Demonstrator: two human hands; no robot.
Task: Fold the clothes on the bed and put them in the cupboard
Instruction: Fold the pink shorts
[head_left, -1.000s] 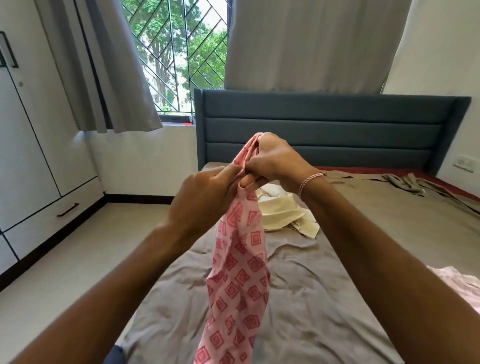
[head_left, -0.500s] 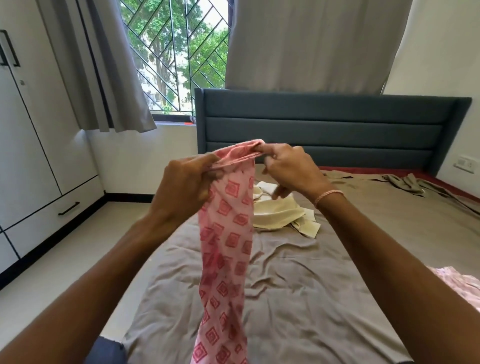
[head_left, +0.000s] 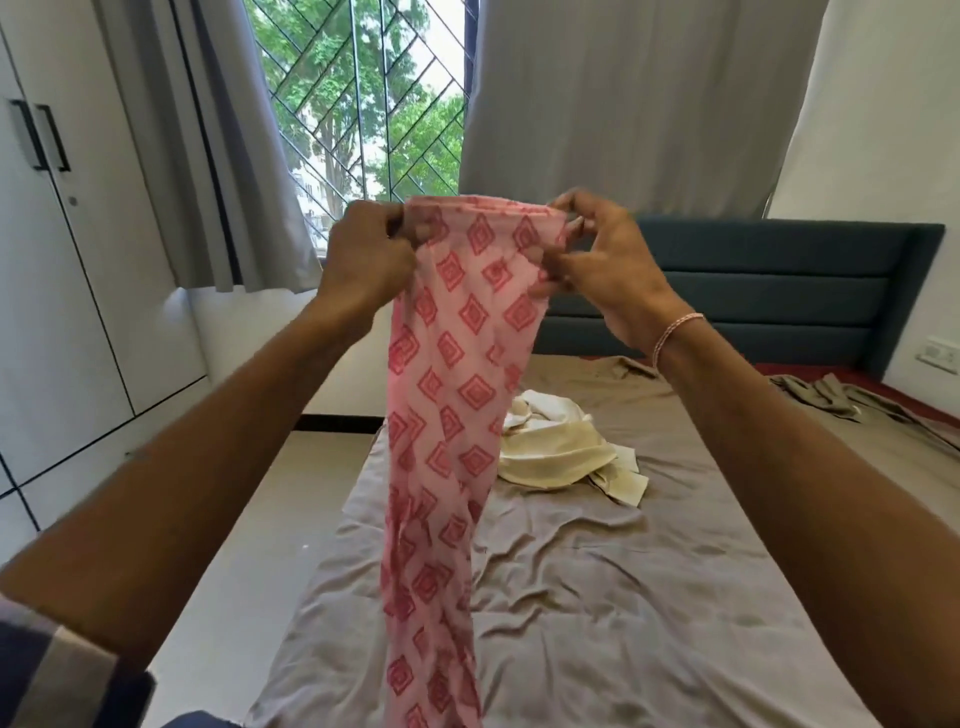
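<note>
Head view, single frame. Both arms are raised in front of the camera, above the near half of the bed. The left hand (head_left: 369, 260) is closed into a curled grip, its fingers bunched round the left end of the upper hem of a long pink cloth printed with red diamond squares (head_left: 457, 374). The right hand (head_left: 608, 270) pinches the right end of the same hem between thumb and fingertips, with the remaining fingers loosely bent and only partly closed. The hem runs roughly level between the two hands and looks rolled or doubled over. Below it the cloth hangs free in a narrowing, gathered column and passes out of the bottom edge of view; I cannot tell whether its lower end touches the bed. A pale twisted thread bracelet (head_left: 675, 332) sits on the right wrist. A checked sleeve (head_left: 62, 675) shows at the lower left corner. Beneath and behind the cloth is the bed, covered by a wrinkled grey-brown sheet (head_left: 623, 597). A crumpled cream garment (head_left: 556, 452) lies on the sheet near the middle, just right of the hanging cloth and partly hidden by it. A rumpled olive-grey fabric (head_left: 841, 395) lies at the far right, near the padded dark blue-grey headboard (head_left: 779, 291). The white cupboard with black bar handles (head_left: 78, 286) stands at the left, doors closed, well apart from the cloth, with pale floor (head_left: 249, 545) between it and the bed. Grey curtains (head_left: 623, 104) flank a window with a diagonal grille (head_left: 363, 104).
</note>
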